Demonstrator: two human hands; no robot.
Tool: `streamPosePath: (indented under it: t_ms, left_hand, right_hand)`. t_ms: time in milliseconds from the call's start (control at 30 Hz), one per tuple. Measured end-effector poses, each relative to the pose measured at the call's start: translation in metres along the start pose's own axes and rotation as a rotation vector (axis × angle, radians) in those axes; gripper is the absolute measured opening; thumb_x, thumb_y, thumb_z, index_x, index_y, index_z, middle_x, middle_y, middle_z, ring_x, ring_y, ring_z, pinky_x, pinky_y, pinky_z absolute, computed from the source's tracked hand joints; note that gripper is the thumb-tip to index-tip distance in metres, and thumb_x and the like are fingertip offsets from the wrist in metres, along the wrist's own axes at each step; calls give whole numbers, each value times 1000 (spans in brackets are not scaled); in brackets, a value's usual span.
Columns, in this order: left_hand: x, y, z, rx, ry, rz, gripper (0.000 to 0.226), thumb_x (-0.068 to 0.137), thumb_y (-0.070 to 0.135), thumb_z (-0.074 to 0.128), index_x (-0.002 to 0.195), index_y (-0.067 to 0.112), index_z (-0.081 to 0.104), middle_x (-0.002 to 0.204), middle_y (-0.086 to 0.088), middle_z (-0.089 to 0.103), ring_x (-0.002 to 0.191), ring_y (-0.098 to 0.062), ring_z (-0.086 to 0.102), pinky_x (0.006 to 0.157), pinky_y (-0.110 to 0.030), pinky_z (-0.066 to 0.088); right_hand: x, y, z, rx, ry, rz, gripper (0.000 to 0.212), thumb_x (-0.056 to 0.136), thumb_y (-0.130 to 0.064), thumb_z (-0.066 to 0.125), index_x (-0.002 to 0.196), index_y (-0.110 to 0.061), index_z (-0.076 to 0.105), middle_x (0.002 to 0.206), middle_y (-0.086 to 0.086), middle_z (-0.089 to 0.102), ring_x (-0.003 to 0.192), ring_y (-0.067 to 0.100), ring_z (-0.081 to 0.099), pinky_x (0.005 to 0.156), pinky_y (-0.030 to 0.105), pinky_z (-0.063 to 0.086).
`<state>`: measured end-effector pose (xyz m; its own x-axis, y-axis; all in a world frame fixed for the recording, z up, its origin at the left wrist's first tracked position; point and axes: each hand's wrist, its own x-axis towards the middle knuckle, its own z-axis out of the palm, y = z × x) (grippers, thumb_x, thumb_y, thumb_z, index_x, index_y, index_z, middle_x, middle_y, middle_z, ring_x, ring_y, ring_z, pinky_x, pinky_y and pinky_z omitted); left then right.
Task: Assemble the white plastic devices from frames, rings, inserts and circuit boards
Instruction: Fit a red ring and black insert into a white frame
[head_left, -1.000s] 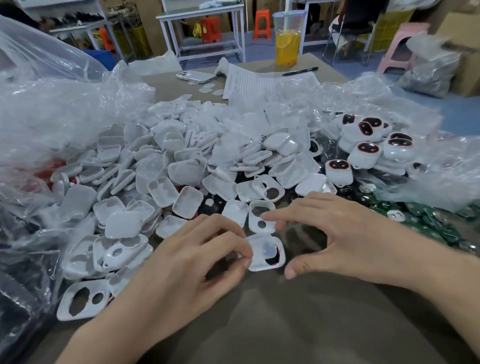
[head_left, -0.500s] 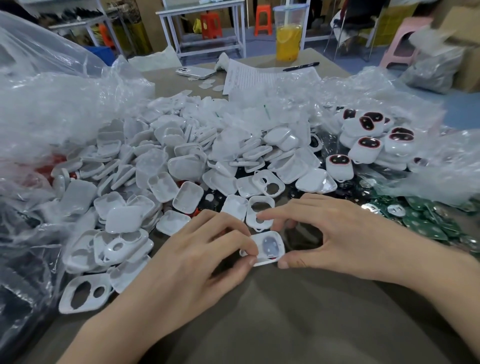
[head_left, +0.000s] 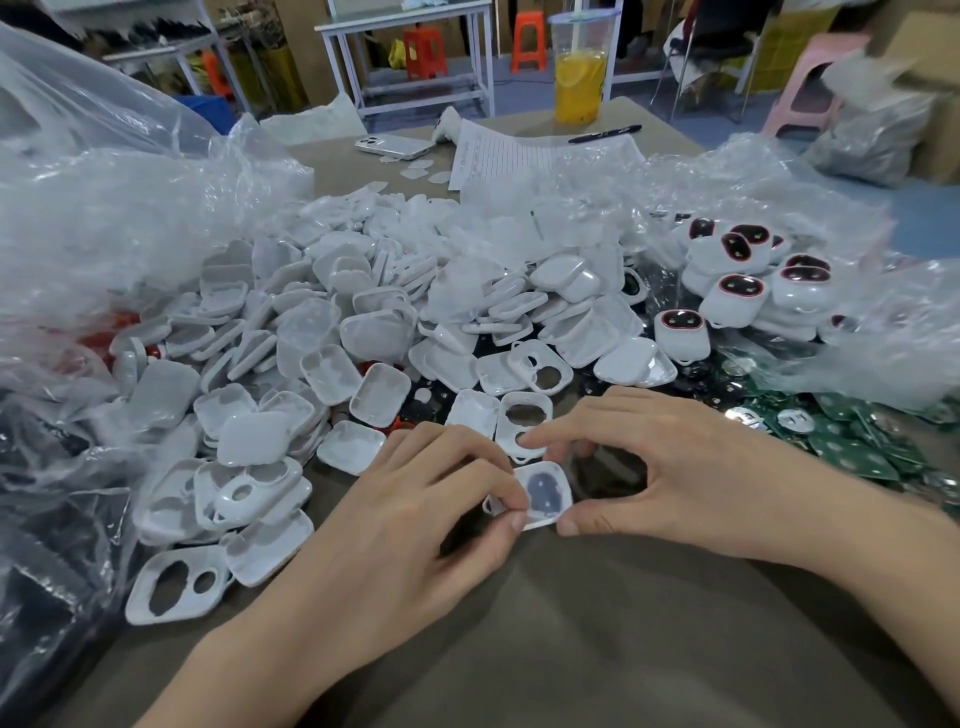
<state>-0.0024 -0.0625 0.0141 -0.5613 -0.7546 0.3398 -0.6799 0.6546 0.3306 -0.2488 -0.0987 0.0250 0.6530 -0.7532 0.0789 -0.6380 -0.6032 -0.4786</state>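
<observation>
White frame (head_left: 544, 493), with a dark insert seated in it, is pinched just above the table (head_left: 571, 649) between left hand (head_left: 415, 519) and right hand (head_left: 670, 467), before the shell pile (head_left: 363, 322).

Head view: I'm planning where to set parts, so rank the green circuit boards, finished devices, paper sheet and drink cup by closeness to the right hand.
1. Green circuit boards, just right of the right hand.
2. Finished devices, piled beyond it, to the right.
3. Paper sheet, far across the table.
4. Drink cup, at the table's far edge.
</observation>
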Motion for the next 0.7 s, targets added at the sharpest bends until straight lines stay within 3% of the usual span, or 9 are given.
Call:
streamPosePath:
  t_ms: [133,233,500,700]
  left_hand:
    - [0,-1,0,19,-17,11,14,99,36,56,97,28,68,110,15,58,104,-2,50,90,-27,42]
    - [-1,0,-1,12,-26,1,17,100,37,53,98,28,68,111,14,57,105,-3,49,90,-24,41]
    - [0,0,-10,34,131,-59,23,100,30,49,101,24,71,106,13,61,98,-10,57,91,-31,40]
    - [-1,-2,-7,68,26,-17,20,93,21,51,95,26,71,109,12,60,99,-10,54,93,-31,39]
  right_hand:
    - [0,-3,-1,8,-4,-24,30,83,-66,63,109,-51,61,109,-29,57,114,1,50,93,20,39]
    - [1,-3,-1,12,-8,-45,21,84,-62,64,100,-48,67,109,-26,57,113,2,51,93,17,36]
    - [0,-2,0,26,-3,-27,22,83,-61,64,98,-47,70,109,-26,57,112,1,52,92,14,35]
    - [0,-1,0,24,-9,-22,24,83,-63,63,100,-47,68,111,-27,56,115,2,50,94,13,33]
